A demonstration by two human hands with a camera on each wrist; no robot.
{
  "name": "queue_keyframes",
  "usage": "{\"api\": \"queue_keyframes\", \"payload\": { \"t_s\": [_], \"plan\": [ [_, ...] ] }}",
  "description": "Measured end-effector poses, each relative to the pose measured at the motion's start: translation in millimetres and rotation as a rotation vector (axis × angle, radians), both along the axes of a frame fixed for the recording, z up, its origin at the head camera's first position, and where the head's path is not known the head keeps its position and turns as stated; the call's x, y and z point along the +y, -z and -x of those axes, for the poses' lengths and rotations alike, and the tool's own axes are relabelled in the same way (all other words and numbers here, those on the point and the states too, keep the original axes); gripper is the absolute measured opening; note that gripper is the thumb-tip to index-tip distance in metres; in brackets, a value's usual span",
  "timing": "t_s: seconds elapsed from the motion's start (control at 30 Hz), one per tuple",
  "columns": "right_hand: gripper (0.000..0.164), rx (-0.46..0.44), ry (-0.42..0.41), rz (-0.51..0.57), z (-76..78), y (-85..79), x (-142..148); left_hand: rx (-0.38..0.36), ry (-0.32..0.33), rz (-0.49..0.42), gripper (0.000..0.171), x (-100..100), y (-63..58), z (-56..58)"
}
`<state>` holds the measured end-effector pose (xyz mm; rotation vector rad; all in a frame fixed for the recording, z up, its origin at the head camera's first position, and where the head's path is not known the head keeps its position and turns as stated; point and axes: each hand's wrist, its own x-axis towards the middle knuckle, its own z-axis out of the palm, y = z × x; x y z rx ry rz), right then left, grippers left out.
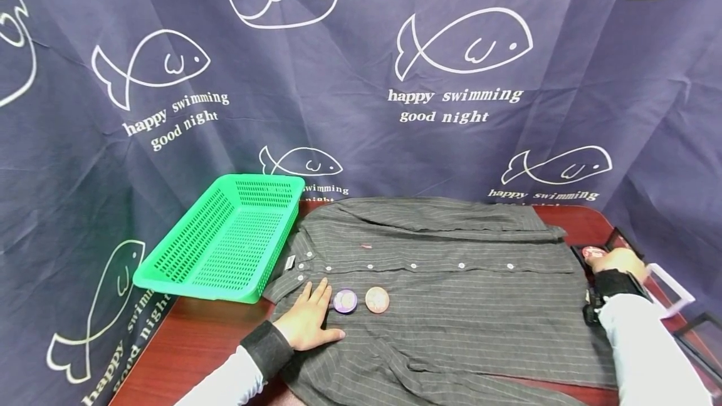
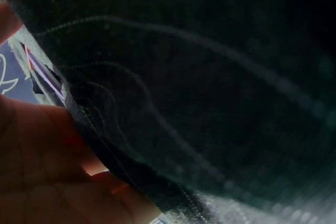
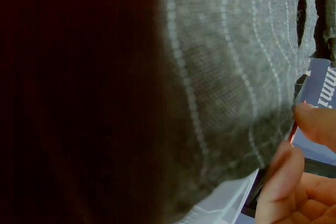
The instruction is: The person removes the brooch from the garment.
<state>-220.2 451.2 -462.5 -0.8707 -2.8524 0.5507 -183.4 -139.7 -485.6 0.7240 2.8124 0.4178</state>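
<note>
The red badge (image 1: 592,252) lies at the right of the head view, past the hem of a grey striped shirt (image 1: 462,306), and just left of the right hand (image 1: 619,262) in the frame, whose fingers cover part of its edge. That hand is plainly the nearer one; the left hand (image 1: 307,321) is well apart, at lower centre-left, palm down on the shirt with its fingers straight and holding nothing, just beside a purple badge (image 1: 345,301). The badge is round, so it gives no long axis; the shirt's runs left to right, collar to the left. Counted, there are three badges, the third an orange badge (image 1: 377,300) right of the purple one, one shirt with eight visible buttons, one green basket (image 1: 197,291) at left, and one white frame (image 1: 674,282) at lower right; the dark pieces around the right hand are too hidden to count. In the left wrist view, dark striped fabric fills most of the picture, with part of the hand at lower left. In the right wrist view, thumb and finger at lower right seem to pinch a thin red edge, probably the badge's, beside the fabric.
</note>
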Motion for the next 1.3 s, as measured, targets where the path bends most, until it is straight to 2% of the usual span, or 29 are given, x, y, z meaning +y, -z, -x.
{"api": "queue_keyframes", "payload": {
  "t_s": [0.3, 0.53, 0.77, 0.9, 1.07, 1.2, 1.3],
  "plan": [
    [0.052, 0.132, -0.008, 0.01, -1.2, -1.5, 3.4, 0.006, 0.001, -0.005, 0.093, 1.3, -2.7, -1.2],
    [0.032, 0.195, -0.078, -0.036, 2.8, -17.6, 14.8, 0.005, -0.002, 0.004, 0.093, 0.8, -2.4, -1.1],
    [0.041, 0.247, -0.063, -0.016, 3.5, -38.7, 18.1, 0.009, -0.004, 0.002, 0.094, 0.0, -1.0, -0.4],
    [0.043, 0.287, -0.043, -0.037, 4.2, -42.1, 20.6, 0.012, -0.001, 0.001, 0.094, 0.1, -1.7, -0.8],
    [0.044, 0.268, -0.035, -0.074, 1.5, -38.8, 25.5, 0.013, 0.003, 0.004, 0.094, 0.7, -3.1, -1.4],
    [0.04, 0.214, -0.031, -0.077, -2.1, -36.3, 27.6, 0.016, 0.004, 0.011, 0.093, 1.2, -3.5, -1.6],
    [0.045, 0.147, -0.009, -0.074, -3.6, -36.1, 27.7, 0.017, 0.003, 0.012, 0.093, 1.5, -3.6, -1.8]
  ]
}}
